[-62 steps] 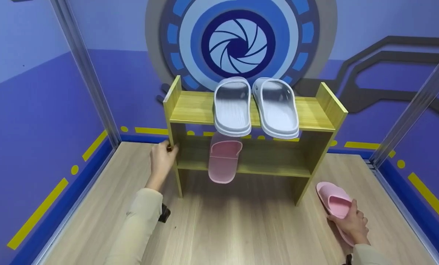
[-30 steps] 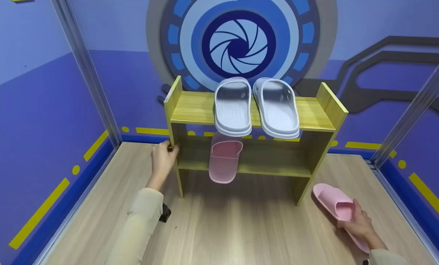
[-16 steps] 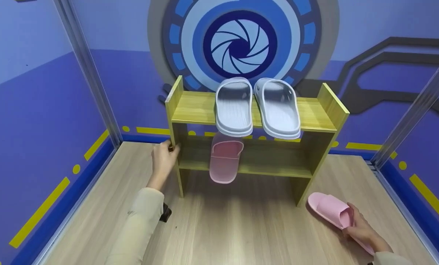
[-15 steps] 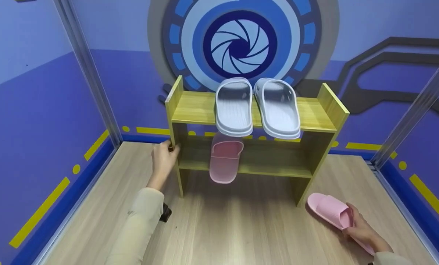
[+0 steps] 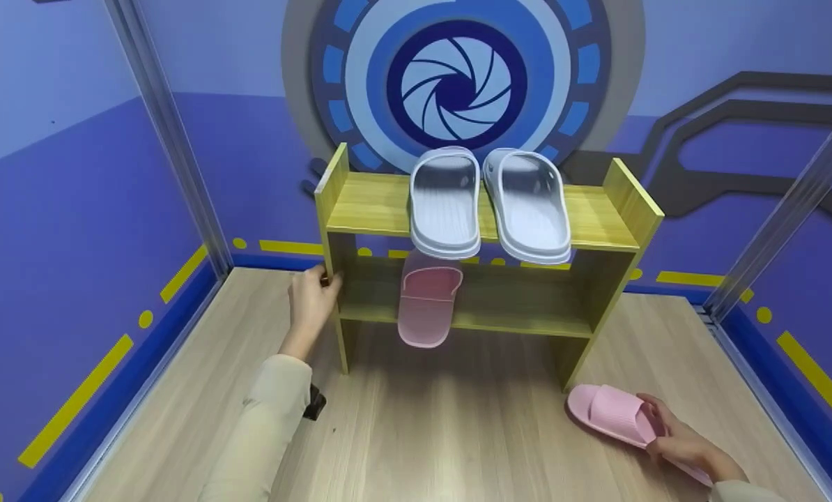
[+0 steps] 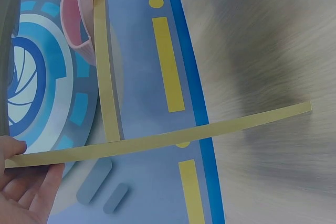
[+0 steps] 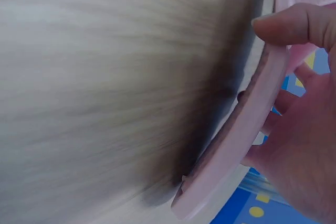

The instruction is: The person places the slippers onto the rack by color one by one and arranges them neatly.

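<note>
A small wooden shoe rack (image 5: pixel 590 216) stands upright, and my left hand (image 5: pixel 310 300) grips the edge of its left side panel. In the left wrist view, thumb and fingers of the left hand (image 6: pixel 31 182) lie on either side of that panel. My right hand (image 5: pixel 684 439) holds a pink slide slipper (image 5: pixel 614 413) at the front right, its toe pointing left toward the rack. The right wrist view shows the thumb on the sole edge of the slipper (image 7: pixel 236 135), fingers on the far side. Another pink slipper (image 5: pixel 426 317) sits on the middle shelf, heel overhanging the front.
Two light grey clogs (image 5: pixel 447 209) stand side by side on the top shelf, heels past its front edge. The rack stands on a wood-grain surface (image 5: pixel 423 432) before a blue patterned wall (image 5: pixel 235 153). Metal posts (image 5: pixel 172 132) rise at the back corners.
My right hand has moved the held slipper, turning its toe leftward and closer to the rack's right front foot. The left hand has kept its grip on the rack.
</note>
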A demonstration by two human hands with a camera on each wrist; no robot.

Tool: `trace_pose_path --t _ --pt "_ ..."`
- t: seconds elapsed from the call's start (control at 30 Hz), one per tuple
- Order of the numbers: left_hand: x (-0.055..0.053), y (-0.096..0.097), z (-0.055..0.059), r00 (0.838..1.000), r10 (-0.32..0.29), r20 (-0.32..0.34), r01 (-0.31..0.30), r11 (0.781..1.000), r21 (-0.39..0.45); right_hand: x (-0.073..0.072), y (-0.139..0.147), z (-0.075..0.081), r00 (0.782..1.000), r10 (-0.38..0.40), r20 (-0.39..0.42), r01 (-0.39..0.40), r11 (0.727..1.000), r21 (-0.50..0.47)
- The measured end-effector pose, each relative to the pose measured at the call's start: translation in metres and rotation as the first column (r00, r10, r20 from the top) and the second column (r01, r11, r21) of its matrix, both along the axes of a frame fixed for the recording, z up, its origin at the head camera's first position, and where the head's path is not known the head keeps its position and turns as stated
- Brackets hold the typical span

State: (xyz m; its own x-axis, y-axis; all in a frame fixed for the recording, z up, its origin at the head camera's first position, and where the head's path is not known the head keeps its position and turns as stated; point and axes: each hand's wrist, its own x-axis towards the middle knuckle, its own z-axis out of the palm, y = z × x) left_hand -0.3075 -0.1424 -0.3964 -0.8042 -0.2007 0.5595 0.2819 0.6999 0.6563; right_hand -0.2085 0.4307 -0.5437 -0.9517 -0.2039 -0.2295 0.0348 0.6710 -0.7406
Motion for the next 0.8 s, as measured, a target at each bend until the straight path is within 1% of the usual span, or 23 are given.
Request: trace_pose_path --t 0.13,0.3,0.4,0.5,0.63,0.77,0.8 --pt "0.000 0.000 0.000 1.000 0.002 0.006 -0.002 1.000 -0.003 0.000 -0.002 0.001 1.000 0.028 0.002 -0.028 0.999 -0.017" --pt "0.000 0.001 -0.001 1.000 0.004 0.006 -0.004 1.000 -0.004 -0.001 -0.007 0.002 0.994 0.105 0.024 -0.101 0.987 -0.121" --pt "-0.001 0.001 -0.001 1.000 0.005 0.000 -0.005 1.000 -0.002 -0.001 -0.012 0.002 0.991 0.133 0.026 -0.128 0.982 -0.138" --pt "-0.001 0.001 -0.001 1.000 0.003 -0.002 -0.003 1.000 0.002 -0.002 -0.017 0.003 0.989 0.139 0.049 -0.130 0.980 -0.153" --pt "-0.001 0.001 -0.001 1.000 -0.001 0.005 0.001 1.000 0.006 -0.002 -0.026 0.004 0.989 0.136 0.061 -0.126 0.981 -0.144" --pt "-0.001 0.000 -0.001 1.000 0.002 0.012 -0.002 1.000 0.001 -0.003 -0.035 0.004 0.991 0.134 0.026 -0.130 0.983 -0.127" --pt "-0.001 0.001 -0.001 1.000 0.003 0.011 -0.003 1.000 0.000 -0.003 -0.037 0.004 0.991 0.135 0.017 -0.132 0.982 -0.139"
